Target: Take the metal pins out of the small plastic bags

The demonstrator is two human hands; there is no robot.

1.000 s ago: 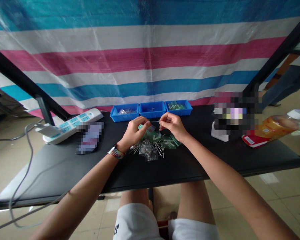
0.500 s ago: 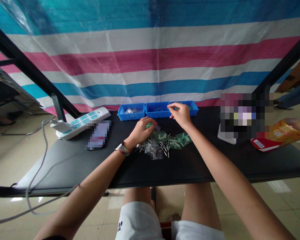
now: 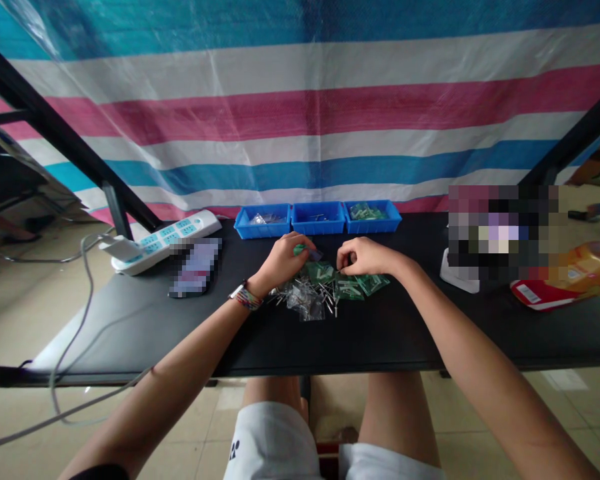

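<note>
Metal pins (image 3: 330,298) lie just nearside-left of yr R hand (image 3: 364,256), the closer one, fingers curled, grip unclear; L hand (image 3: 283,259) pinches green packet (image 3: 299,250).

Pins (image 3: 335,310): bare metal, shiny. Clear bags (image 3: 307,307) among them: plastic film, glossy, crinkled. Green bags (image 3: 349,289) at right: glossy film too. Far bins (image 3: 318,228): smooth plastic. Tabletop (image 3: 380,333): smooth, mostly matt, sheen at left. Far striped sheet (image 3: 310,127): plastic-looking, creased, glossy.
</note>
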